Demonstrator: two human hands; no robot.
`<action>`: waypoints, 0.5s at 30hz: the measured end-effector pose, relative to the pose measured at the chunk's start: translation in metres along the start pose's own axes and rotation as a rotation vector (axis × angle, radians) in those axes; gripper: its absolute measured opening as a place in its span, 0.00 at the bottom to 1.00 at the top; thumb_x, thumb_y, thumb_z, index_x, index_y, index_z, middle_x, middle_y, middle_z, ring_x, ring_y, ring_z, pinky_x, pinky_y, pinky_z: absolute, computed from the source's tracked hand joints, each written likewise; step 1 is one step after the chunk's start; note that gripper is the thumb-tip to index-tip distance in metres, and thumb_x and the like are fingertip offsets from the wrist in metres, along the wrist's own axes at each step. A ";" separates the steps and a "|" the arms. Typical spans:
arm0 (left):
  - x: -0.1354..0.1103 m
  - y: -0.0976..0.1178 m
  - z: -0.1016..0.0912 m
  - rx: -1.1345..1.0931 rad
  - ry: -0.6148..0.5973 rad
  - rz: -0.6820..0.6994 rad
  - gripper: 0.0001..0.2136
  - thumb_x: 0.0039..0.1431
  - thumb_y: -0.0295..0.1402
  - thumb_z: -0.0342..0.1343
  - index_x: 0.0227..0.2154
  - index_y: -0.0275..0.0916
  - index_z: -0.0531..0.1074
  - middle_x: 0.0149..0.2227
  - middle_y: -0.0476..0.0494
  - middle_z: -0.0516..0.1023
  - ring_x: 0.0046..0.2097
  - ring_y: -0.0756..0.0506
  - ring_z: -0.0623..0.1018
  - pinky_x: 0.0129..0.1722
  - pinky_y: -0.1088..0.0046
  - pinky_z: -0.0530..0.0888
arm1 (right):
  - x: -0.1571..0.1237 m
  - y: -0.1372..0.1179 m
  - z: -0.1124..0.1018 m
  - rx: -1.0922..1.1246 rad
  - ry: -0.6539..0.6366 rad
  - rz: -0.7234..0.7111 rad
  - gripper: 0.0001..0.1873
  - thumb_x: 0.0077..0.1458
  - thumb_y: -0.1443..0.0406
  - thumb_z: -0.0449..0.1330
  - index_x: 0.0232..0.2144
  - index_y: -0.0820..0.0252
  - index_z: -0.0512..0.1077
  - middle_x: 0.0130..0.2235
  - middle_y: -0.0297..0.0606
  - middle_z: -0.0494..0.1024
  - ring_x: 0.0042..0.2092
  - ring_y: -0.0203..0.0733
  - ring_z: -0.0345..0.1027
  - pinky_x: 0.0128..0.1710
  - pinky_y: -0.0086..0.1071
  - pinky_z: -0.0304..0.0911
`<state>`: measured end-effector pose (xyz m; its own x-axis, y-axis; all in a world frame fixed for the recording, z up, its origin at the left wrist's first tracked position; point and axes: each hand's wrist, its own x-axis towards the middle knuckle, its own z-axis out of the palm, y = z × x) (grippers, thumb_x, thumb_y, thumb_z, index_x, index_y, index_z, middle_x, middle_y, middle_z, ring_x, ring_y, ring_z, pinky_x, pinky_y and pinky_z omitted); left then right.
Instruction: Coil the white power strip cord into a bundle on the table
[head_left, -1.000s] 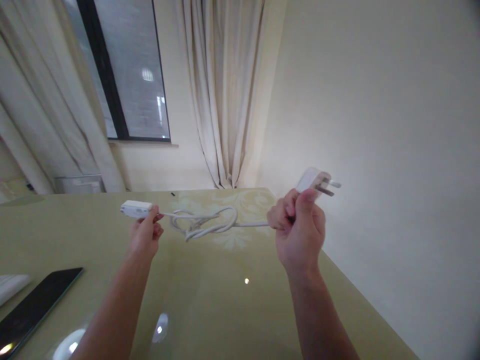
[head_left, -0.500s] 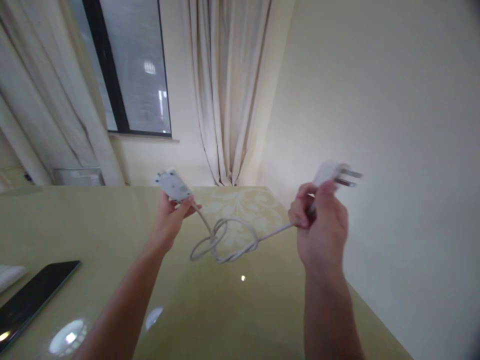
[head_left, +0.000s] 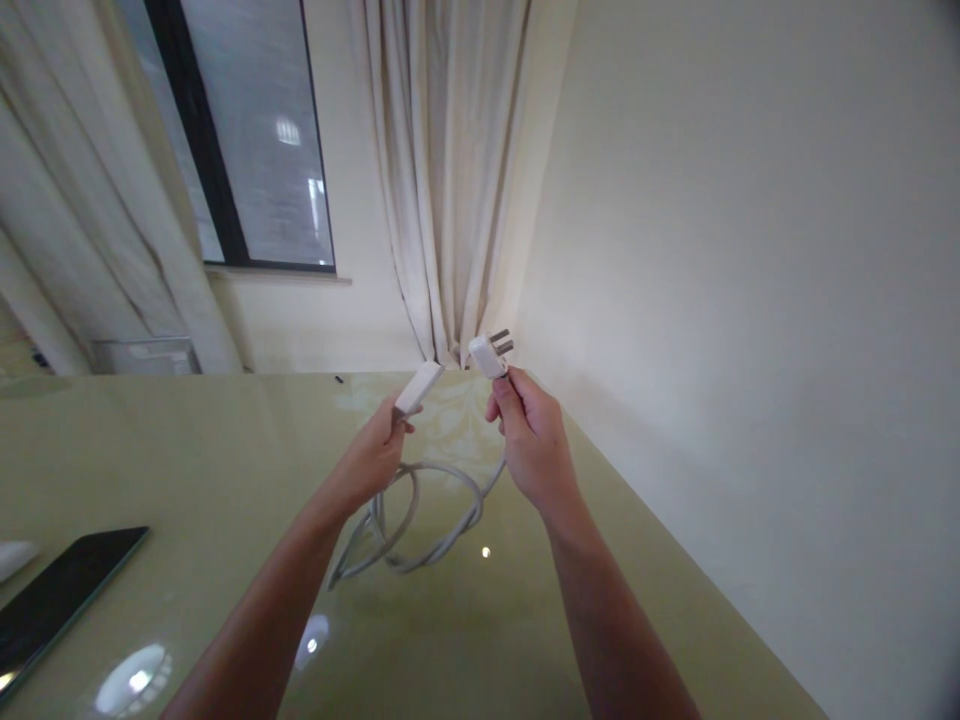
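My left hand [head_left: 373, 462] is closed on a small white socket block [head_left: 418, 387] at one end of a white cable [head_left: 420, 520]. My right hand [head_left: 529, 437] is closed on the white plug [head_left: 488, 354] at the cable's other end, its metal pins pointing up and right. Both hands are raised above the glossy yellow-green table [head_left: 225, 470], close together, with the two ends a short gap apart. The cable hangs between them in a loose loop that sags to the table top.
A dark tablet [head_left: 60, 595] lies at the table's left front, with a white object [head_left: 15, 557] beside it at the frame edge. A cream wall [head_left: 750, 300] runs along the table's right edge. Curtains [head_left: 442, 180] and a window [head_left: 247, 140] stand behind.
My hands have come together from wide apart. The cable, stretched with a knot-like loop before, now hangs slack in a larger loop onto the table.
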<state>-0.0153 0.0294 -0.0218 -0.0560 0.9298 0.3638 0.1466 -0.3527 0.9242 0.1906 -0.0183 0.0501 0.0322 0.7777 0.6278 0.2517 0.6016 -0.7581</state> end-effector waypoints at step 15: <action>0.018 -0.031 -0.051 -0.542 0.533 -0.308 0.05 0.62 0.30 0.58 0.31 0.38 0.68 0.20 0.59 0.59 0.18 0.57 0.55 0.17 0.83 0.54 | 0.033 0.118 -0.036 0.170 0.523 0.262 0.32 0.65 0.44 0.51 0.51 0.66 0.71 0.20 0.20 0.54 0.19 0.30 0.45 0.18 0.27 0.45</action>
<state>-0.0712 0.0515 -0.0376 -0.4980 0.8665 -0.0352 -0.4419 -0.2187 0.8700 0.2561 0.0716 -0.0126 0.5536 0.7373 0.3872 0.0143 0.4564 -0.8896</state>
